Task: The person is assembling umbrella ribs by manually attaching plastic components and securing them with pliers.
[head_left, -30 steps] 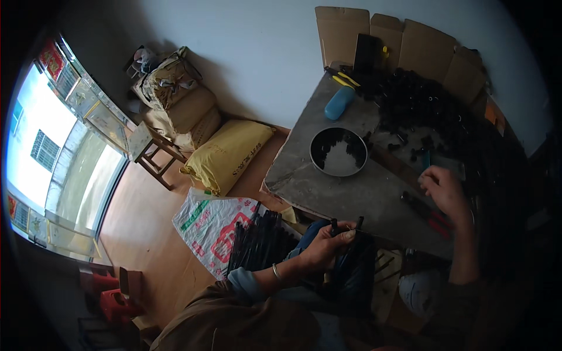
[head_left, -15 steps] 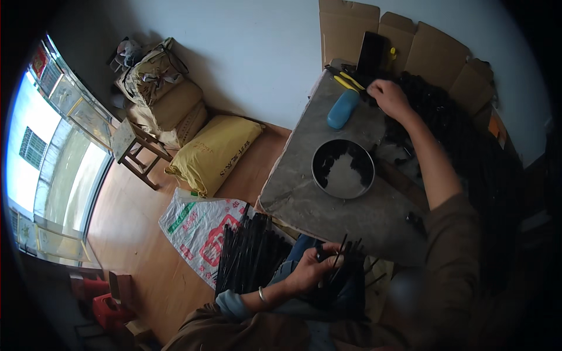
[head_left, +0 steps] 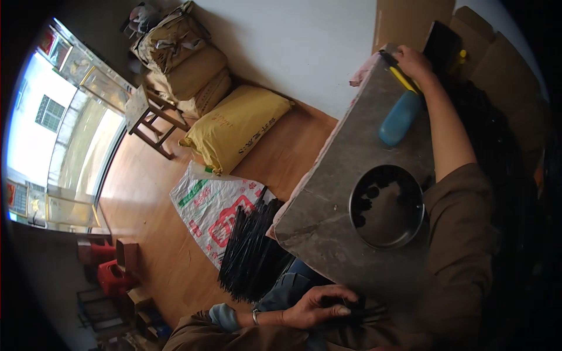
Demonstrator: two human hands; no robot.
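Note:
My left hand (head_left: 321, 305) is low in front of me, its fingers curled round several thin black sticks (head_left: 367, 317), dark and partly hidden. My right hand (head_left: 413, 63) reaches to the table's far corner, fingers bent and close together. What they hold, if anything, cannot be made out. Right beside it lie yellow-handled pliers (head_left: 403, 78), partly covered by the hand. A blue rounded object (head_left: 400, 119) rests just nearer. Closer to me stands a round metal bowl (head_left: 421, 225) with small black pieces inside, below my right forearm.
The grey table (head_left: 316, 216) has a dark heap (head_left: 486, 126) at its right. Behind are a black phone-like slab (head_left: 440, 44) and cardboard (head_left: 410, 23). On the floor, a bundle of black sticks (head_left: 249, 254) overlaps a white printed sack (head_left: 202, 202), near a yellow sack (head_left: 240, 126) and wooden stool (head_left: 153, 126).
My right hand has moved from the dark heap's edge to the table's far corner by the pliers. My left hand with the sticks is lower. The whole view has shifted.

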